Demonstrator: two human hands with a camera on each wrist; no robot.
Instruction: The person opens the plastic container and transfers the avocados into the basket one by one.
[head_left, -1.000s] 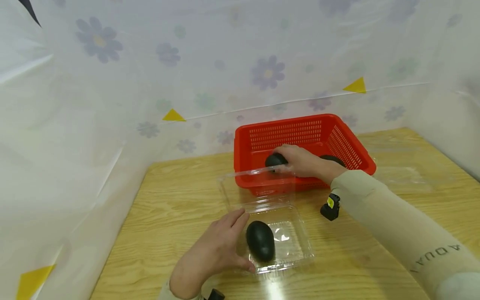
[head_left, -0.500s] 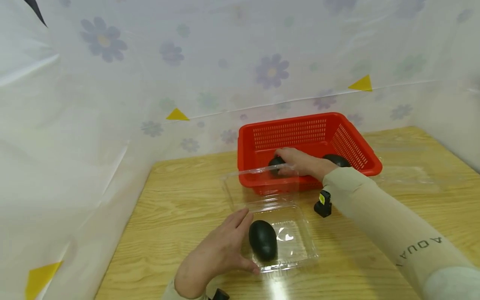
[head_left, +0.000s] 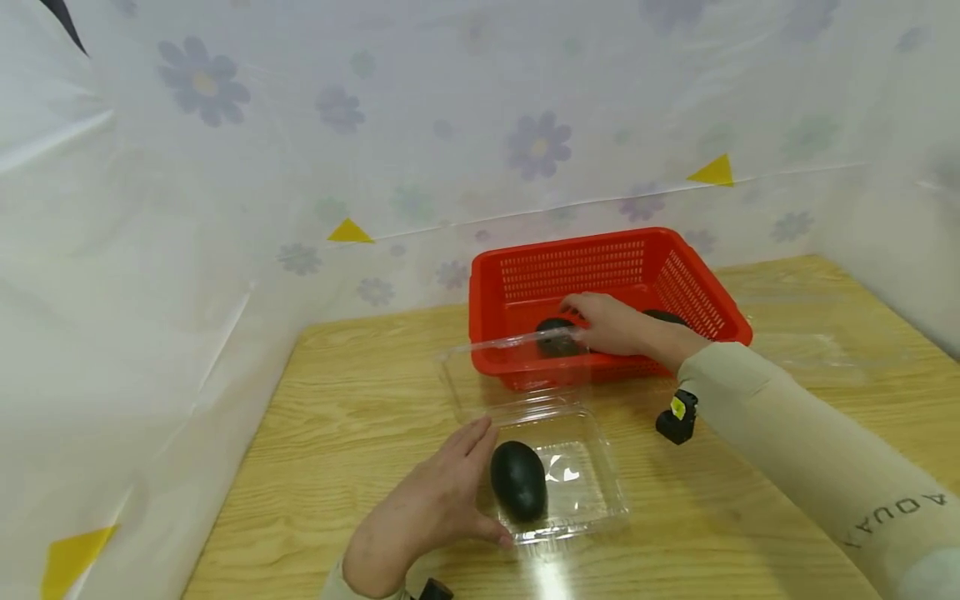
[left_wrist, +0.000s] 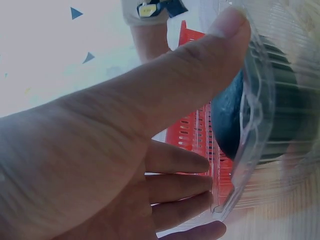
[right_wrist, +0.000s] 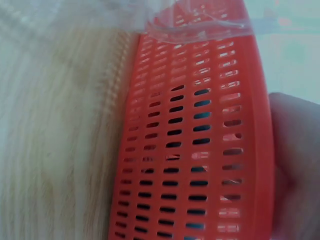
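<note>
My left hand (head_left: 442,492) lies along the left side of a clear plastic clamshell box (head_left: 581,479), fingers straight and thumb at its front rim. Inside the box is a dark avocado (head_left: 518,481), also visible beside the thumb in the left wrist view. The box's clear lid (head_left: 480,379) stands raised, in front of the red basket (head_left: 517,271). Over in the basket, my right hand (head_left: 611,323) is beside a second avocado (head_left: 557,337), its fingers loosely bent at the fruit's right side. In the right wrist view the basket wall hides most of that hand.
Another avocado (head_left: 666,317) lies farther right in the basket, partly behind the right wrist. More clear plastic packaging (head_left: 810,346) lies on the wooden table (head_left: 352,400) to the right. A flowered plastic sheet (head_left: 420,125) hangs behind.
The right hand's fingers have slid off the top of the basket avocado toward its right side, and the fruit sits lower. The left hand stays at the box.
</note>
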